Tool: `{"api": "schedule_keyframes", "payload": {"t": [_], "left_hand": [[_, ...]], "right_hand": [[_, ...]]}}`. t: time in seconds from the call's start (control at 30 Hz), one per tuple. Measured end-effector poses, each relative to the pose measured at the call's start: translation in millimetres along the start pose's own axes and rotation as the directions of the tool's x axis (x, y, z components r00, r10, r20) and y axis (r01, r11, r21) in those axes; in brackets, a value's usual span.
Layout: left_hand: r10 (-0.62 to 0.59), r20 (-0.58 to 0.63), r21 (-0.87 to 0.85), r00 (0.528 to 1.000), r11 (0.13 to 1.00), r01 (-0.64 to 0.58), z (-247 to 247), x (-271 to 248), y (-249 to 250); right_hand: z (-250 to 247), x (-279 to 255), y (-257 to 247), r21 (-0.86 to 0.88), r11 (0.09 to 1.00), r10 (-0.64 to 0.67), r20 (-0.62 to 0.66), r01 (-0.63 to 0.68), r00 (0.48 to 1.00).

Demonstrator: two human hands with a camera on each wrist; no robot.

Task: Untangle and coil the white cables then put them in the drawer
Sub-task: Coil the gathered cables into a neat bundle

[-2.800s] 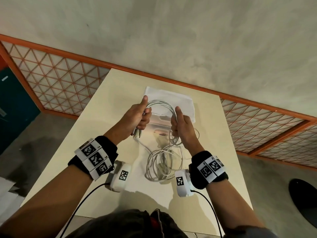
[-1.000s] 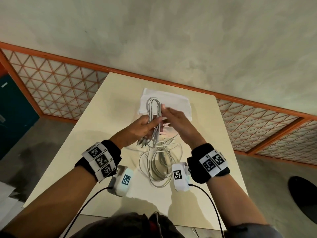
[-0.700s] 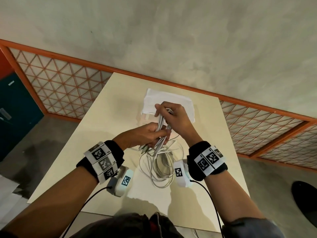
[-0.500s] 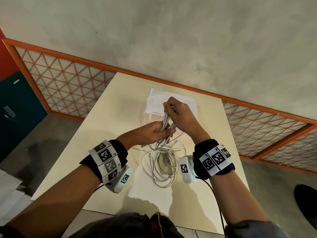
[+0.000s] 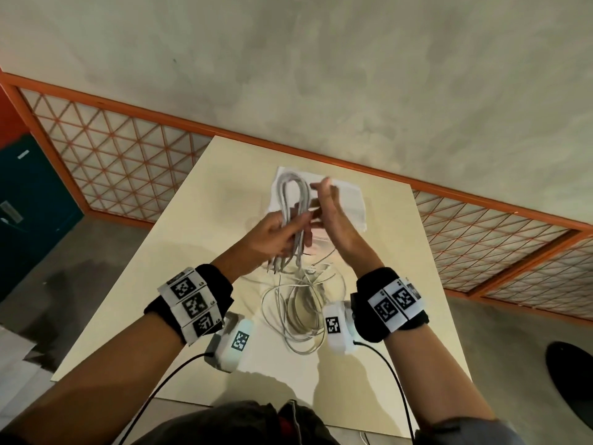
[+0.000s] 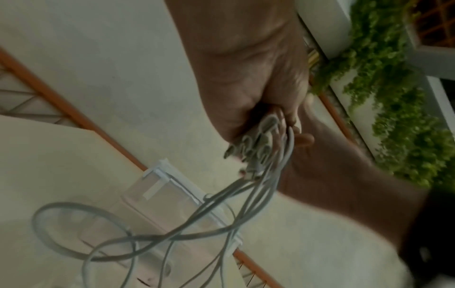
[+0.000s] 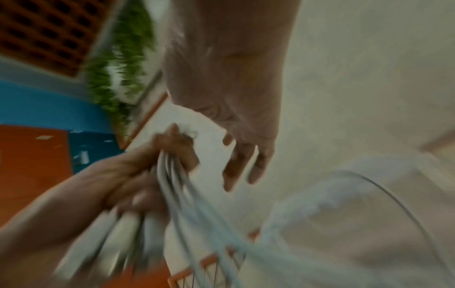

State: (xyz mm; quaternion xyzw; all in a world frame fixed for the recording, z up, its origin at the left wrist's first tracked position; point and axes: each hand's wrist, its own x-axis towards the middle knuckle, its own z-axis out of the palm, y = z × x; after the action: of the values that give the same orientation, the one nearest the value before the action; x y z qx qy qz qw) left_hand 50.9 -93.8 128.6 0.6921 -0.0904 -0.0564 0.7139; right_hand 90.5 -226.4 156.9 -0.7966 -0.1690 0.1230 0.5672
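cables [image 5: 293, 200]: we see smooth white plastic sheathing with a dull sheen; the plug ends look like plastic too.
surface [image 5: 167, 268]: we read it as a cream laminate or painted board, smooth and matt.
drawer unit [image 6: 172, 194]: we see clear, glossy plastic with white plastic edging.
wristbands [image 5: 393, 303]: we see black matt cloth carrying white printed marker tags.
wrist cameras [image 5: 237, 342]: smooth white plastic shells, faintly glossy.
wall [image 5: 321, 75]: we see rough, mottled plaster, matt.
lattice [image 5: 122, 162]: orange painted bars, material unclear to us.

It looked like a plain indoor workroom — a pale bench [image 5: 199, 252] on concrete floor [image 5: 288, 75], orange lattice panels [image 5: 112, 162] behind, a blue cabinet [image 5: 29, 200] at left.
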Motion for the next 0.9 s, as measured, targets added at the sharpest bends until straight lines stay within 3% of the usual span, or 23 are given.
{"api": "schedule_keyframes", "payload": {"t": [0.13,0.27,0.4,0.53,0.73,0.9], "left_hand": [[0.057,-0.17,-0.07,0.984,0.995,-0.07,-14.1,9.6,3.3],[0.121,-0.293,0.019,0.948,0.993,-0.121,-29.1,13.6,-2.4],[0.158,-0.428,0.074,0.89,0.987,-0.14,-26.2,20.5,-5.4],[0.081,-0.526,-0.035,0.847,0.993,-0.117,-18.7,29.9,-7.2],[0.02,-0.52,-0.238,0.854,0.956,-0.168,-23.2,35.3,-6.7],[0.056,-0.53,-0.253,0.846,0.942,-0.221,-24.2,38.7,2.3]], "right_hand": [[16.4,-14.9,27.7,0.021,1.0,-0.017,0.329,0.011,0.944],[12.9,-14.5,29.8,-0.133,0.991,0.025,0.221,0.005,0.975],[18.8,-12.7,22.3,-0.317,0.935,-0.112,0.167,0.161,0.98],[40.3,-18.7,20.5,-0.292,0.943,-0.075,0.28,0.159,0.957],[34.8,-20.5,36.9,-0.162,0.983,-0.006,0.436,0.085,0.9],[16.2,-12.0,44.2,-0.215,0.976,0.067,0.47,0.04,0.88]]}}
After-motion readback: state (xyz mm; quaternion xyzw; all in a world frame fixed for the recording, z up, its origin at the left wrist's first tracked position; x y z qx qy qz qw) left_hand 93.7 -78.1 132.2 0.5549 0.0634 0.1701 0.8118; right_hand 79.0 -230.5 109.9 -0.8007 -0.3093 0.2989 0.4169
